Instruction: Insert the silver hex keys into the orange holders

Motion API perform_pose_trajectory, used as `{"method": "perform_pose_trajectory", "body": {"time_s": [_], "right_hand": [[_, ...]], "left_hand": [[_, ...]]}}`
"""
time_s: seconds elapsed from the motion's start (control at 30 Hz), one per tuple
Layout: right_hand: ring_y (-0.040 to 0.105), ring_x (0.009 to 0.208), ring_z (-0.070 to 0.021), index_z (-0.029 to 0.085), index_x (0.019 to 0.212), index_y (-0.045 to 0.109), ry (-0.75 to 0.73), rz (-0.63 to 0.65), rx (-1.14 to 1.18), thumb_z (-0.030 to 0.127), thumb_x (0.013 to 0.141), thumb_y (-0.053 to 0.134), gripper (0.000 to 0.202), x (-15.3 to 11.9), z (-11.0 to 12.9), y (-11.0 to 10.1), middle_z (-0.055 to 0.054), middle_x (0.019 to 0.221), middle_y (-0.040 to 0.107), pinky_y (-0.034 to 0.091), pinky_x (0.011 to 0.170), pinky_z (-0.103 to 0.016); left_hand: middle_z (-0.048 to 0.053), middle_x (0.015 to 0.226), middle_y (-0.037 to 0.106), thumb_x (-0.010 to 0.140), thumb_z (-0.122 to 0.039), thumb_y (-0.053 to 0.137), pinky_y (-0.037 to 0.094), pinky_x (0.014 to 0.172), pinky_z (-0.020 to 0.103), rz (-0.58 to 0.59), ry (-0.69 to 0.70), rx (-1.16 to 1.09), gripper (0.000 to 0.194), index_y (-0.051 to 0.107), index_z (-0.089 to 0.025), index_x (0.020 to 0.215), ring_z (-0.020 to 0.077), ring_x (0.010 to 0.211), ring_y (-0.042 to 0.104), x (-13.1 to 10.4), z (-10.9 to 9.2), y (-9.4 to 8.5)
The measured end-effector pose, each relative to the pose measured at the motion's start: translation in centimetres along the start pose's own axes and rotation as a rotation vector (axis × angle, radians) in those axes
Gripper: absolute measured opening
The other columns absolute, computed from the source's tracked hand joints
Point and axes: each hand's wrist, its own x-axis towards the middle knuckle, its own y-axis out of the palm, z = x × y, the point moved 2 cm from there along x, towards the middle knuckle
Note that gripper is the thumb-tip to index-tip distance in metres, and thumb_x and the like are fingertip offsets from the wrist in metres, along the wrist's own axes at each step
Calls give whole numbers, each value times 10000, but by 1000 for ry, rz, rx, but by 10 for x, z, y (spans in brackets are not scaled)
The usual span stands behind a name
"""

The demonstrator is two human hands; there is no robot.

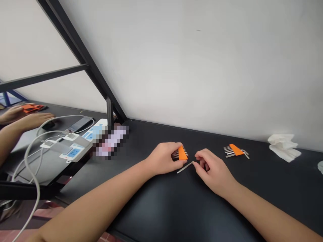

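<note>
Holder (183, 154), orange, wedgelike, within left hand (163, 158), slim metal key (184, 167) at right hand (212, 169), grip unclear

Prob. a workshop or shared workrm: hex-key sets (182, 153) on a black table (151, 208), a metal frame (88, 65) alongside, 2nd person (12, 132) at adj. table (62, 124) w/ power strips (73, 153), cables (27, 154), bare wall (202, 74) behind.

The black table (156, 208) bears an orange-holdered hex key set (235, 150) and, farther right, a crumpled white tissue (284, 147).
</note>
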Motion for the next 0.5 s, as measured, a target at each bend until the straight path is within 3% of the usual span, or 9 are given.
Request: {"method": "perform_pose_trajectory", "body": {"time_s": [0.2,0.37,0.5], "right_hand": [[633,677,-160,253,1021,613,-38,-20,50,216,962,500,133,-3,6,7,1,832,688,486,625,-279],[652,662,-159,254,1102,645,-56,-180,20,273,964,520,187,-1,-9,2,-6,867,720,510,635,-284],[628,614,-161,266,1076,656,69,-120,12,304,938,534,189,8,-25,1,25,759,684,500,621,-293]], "left_hand": [[-47,702,557,792,-328,718,394,593,236,47,54,-24,208,548,-207,796,108,630,510,-6,-18,10],[-51,705,559,787,-359,728,364,581,254,29,-24,57,276,494,-214,781,116,625,500,-3,-6,7],[-36,745,593,807,-380,717,371,615,265,42,-70,139,257,519,-216,804,139,671,540,-1,8,3]]}}
